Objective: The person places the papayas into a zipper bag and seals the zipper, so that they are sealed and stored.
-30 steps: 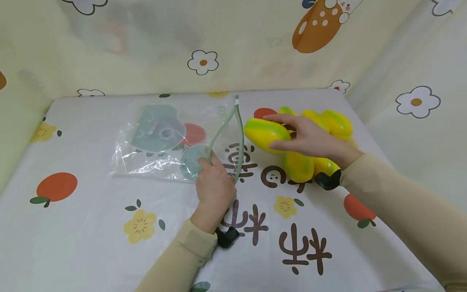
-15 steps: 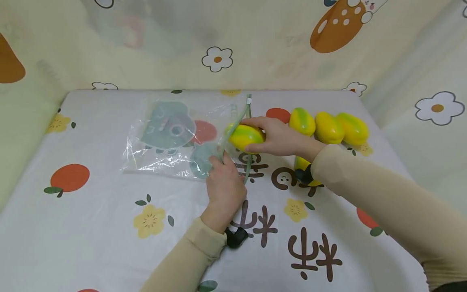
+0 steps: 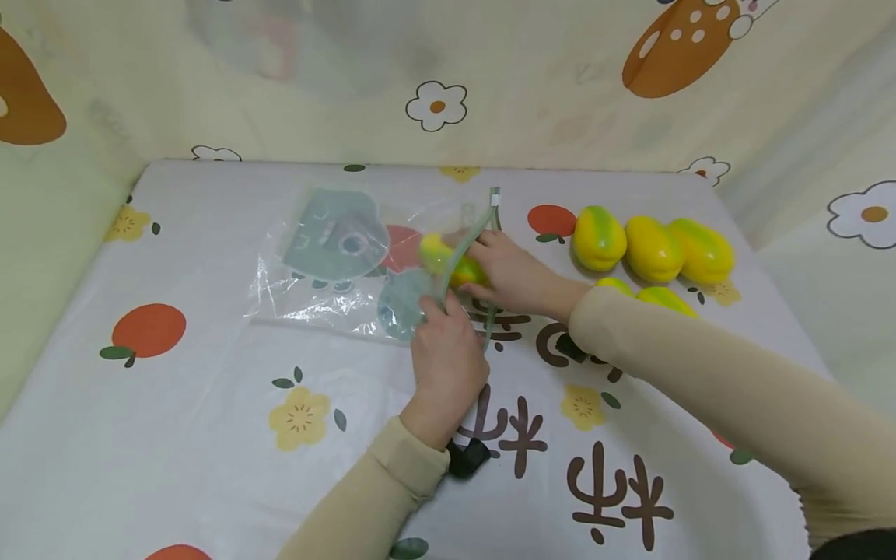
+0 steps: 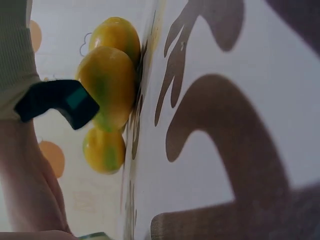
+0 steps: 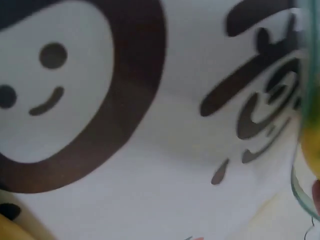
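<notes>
A clear zip bag (image 3: 318, 315) with pale green printed shapes lies flat on the table, its green-edged mouth toward the right. My left hand (image 3: 449, 354) pinches the lower part of the green rim (image 3: 458, 253) between thumb and fingers. At that mouth my right hand (image 3: 521, 272) holds a yellow-green, mango-like fruit (image 3: 470, 272), its left end inside the bag. The fingertips of my right hand are partly behind the plastic and rim. In the right wrist view, only an edge of the held fruit (image 5: 312, 145) shows at the right.
Several similar yellow-green fruits (image 3: 654, 249) lie on the right of the table, some partly covered by my right sleeve (image 3: 672, 350). The tablecloth (image 3: 210, 435) carries printed fruit, flowers and writing. A patterned cloth wall (image 3: 336, 117) stands behind the table.
My right hand has carried the fruit leftward from beside the bag into its mouth. My left hand keeps its pinch on the rim. The head view has shifted slightly.
</notes>
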A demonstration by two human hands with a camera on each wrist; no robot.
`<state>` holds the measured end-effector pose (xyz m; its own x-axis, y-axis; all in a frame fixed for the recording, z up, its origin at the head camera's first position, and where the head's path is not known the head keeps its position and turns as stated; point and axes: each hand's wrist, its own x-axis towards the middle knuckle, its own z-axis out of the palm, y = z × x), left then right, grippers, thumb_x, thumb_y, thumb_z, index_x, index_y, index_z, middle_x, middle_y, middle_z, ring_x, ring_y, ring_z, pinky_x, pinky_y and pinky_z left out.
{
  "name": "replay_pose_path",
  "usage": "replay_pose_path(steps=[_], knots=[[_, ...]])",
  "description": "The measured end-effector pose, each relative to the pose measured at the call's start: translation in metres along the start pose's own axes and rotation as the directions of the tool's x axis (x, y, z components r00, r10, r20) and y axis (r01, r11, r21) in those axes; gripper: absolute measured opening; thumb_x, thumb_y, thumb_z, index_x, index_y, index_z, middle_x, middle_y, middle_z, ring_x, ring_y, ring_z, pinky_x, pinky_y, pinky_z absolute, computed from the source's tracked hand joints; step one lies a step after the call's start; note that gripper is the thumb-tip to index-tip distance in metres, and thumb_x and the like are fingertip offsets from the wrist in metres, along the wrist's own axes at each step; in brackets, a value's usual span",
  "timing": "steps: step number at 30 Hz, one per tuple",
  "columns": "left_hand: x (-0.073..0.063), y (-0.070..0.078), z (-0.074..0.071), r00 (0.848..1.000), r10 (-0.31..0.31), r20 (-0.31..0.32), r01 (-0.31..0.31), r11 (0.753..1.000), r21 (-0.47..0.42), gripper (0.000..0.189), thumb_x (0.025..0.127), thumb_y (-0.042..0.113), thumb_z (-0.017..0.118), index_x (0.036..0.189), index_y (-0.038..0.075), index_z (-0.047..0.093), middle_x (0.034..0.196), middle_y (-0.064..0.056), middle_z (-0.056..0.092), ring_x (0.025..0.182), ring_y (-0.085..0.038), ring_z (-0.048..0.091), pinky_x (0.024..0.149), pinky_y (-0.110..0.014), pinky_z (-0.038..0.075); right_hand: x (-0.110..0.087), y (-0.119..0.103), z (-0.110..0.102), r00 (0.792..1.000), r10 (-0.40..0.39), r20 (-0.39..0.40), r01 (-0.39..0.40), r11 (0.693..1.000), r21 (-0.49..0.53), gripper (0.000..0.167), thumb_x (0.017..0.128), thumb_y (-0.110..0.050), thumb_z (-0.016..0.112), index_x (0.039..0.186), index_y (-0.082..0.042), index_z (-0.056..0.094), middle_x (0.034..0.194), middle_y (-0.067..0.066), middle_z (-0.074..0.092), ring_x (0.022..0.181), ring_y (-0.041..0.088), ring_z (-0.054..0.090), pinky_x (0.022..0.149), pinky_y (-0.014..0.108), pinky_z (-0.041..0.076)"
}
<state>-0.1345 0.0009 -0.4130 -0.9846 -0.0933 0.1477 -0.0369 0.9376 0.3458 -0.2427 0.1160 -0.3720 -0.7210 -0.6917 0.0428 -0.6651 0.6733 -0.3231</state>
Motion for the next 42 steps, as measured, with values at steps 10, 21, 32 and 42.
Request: replay_pose_path(steps=[10, 21, 32, 42], knots=[[-0.001, -0.003, 0.001, 0.999, 0.013, -0.045, -0.012, 1.0, 0.021, 0.079, 0.073, 0.026, 0.089, 0.136, -0.003, 0.049, 0.118, -0.021, 0.054, 0.063, -0.029, 0.063, 0.06, -0.04, 0.058, 0.041, -0.001, 0.021, 0.983, -0.179, 0.046, 0.185, 0.966, -0.18, 0.075, 0.095, -0.019, 0.068, 0.158, -0.009, 0.028, 0.161, 0.025, 0.031, 0.151, 0.04, 0.03, 0.122, 0.056, 0.032], [-0.001, 0.001, 0.001, 0.997, 0.041, -0.062, -0.035, 0.995, 0.093, 0.073, 0.067, 0.018, 0.087, 0.13, 0.005, 0.052, 0.108, -0.011, 0.053, 0.062, -0.025, 0.062, 0.056, -0.036, 0.056, 0.099, -0.008, 0.027, 0.935, -0.349, -0.062, 0.326, 0.916, -0.234, 0.066, 0.097, -0.029, 0.069, 0.152, -0.009, 0.038, 0.151, 0.032, 0.041, 0.144, 0.045, 0.042, 0.117, 0.052, 0.04], [-0.002, 0.006, 0.005, 0.995, 0.041, -0.087, -0.027, 0.987, 0.157, 0.088, 0.065, 0.024, 0.088, 0.14, 0.007, 0.047, 0.109, -0.008, 0.053, 0.059, -0.022, 0.059, 0.053, -0.032, 0.052, 0.126, -0.025, 0.033, 0.998, -0.064, 0.018, 0.062, 0.993, 0.105, 0.077, 0.099, -0.03, 0.067, 0.161, -0.017, 0.023, 0.166, 0.008, 0.027, 0.128, 0.027, 0.054, 0.113, 0.039, 0.046], [-0.003, 0.003, 0.005, 0.995, 0.017, -0.096, -0.007, 0.995, 0.104, 0.082, 0.064, 0.018, 0.089, 0.136, 0.006, 0.051, 0.108, -0.009, 0.052, 0.06, -0.023, 0.06, 0.055, -0.035, 0.054, 0.134, -0.024, 0.034, 0.999, -0.005, 0.038, -0.001, 0.988, 0.152, 0.095, 0.093, -0.029, 0.075, 0.164, -0.01, 0.014, 0.164, 0.01, 0.034, 0.149, 0.025, 0.036, 0.128, 0.038, 0.022]])
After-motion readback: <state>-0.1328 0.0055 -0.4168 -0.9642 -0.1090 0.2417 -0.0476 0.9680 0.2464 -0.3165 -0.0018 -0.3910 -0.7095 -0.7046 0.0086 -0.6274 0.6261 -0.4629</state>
